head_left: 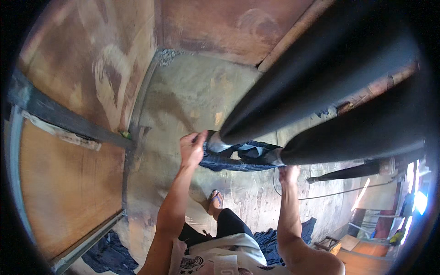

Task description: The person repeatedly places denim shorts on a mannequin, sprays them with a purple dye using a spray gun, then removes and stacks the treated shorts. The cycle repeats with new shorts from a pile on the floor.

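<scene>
A pair of dark blue jeans hangs stretched between my hands in the middle of the view. My left hand has its fingers closed around one side of the jeans. At the other side my right hand grips the cloth, its fingertips partly hidden. Two long black leg-shaped forms come down from the upper right. Their narrow ends, with pale grey tips, reach into or just over the jeans' opening; how deep they go is hidden.
A smaller black form points out at the right, above a thin cable. Stained panels stand on the left. Dark garments lie low on the left, and more dark cloth lies behind me, near a wooden stool.
</scene>
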{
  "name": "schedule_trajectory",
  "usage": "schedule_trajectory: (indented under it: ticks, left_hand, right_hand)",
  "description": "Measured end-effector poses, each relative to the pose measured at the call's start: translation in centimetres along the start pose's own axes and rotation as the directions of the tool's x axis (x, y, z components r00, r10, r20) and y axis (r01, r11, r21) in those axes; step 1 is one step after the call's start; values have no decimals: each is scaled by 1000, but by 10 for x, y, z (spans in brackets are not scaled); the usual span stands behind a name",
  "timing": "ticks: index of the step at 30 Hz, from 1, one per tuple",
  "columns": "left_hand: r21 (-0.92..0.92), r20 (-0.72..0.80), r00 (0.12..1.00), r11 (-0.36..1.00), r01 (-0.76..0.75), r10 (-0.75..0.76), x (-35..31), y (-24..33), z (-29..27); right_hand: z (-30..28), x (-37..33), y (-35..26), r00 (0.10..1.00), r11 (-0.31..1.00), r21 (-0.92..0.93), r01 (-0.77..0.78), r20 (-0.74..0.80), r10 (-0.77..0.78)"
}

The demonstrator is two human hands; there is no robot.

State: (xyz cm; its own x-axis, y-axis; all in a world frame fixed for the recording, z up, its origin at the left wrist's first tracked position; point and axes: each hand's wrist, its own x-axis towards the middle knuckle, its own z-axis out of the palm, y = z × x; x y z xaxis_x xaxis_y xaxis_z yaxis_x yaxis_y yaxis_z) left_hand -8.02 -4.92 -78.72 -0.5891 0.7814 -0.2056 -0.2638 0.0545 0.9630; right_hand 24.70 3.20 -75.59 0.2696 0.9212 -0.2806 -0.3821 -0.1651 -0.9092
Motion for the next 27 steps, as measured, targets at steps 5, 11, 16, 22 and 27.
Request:
schedule_trajectory:
  ticks: [5, 11, 16, 22, 27]
  left_hand:
    - [-138, -44, 996, 988, 74, -80, -6, 97, 41]
    - [214, -195, 933, 941, -262, 304, -16, 276, 79]
    - [323, -74, 941, 900, -291, 331, -7, 461, 111]
    - [272, 30, 915, 878, -394, 402, -42, 604, 141]
    - [236, 164, 413, 370, -898, 896, -88, 587, 131]
  right_hand:
    - [27, -9, -97, 959, 979, -143, 147, 261, -106]
    - [101, -9, -246, 929, 917, -308, 255, 341, -144]
    - [178, -18, -419, 761, 788, -245, 565, 524, -383]
    - [245, -69, -535, 788, 841, -126, 526, 445, -426]
    - [240, -120, -512, 150, 66, -234, 970, 361, -920]
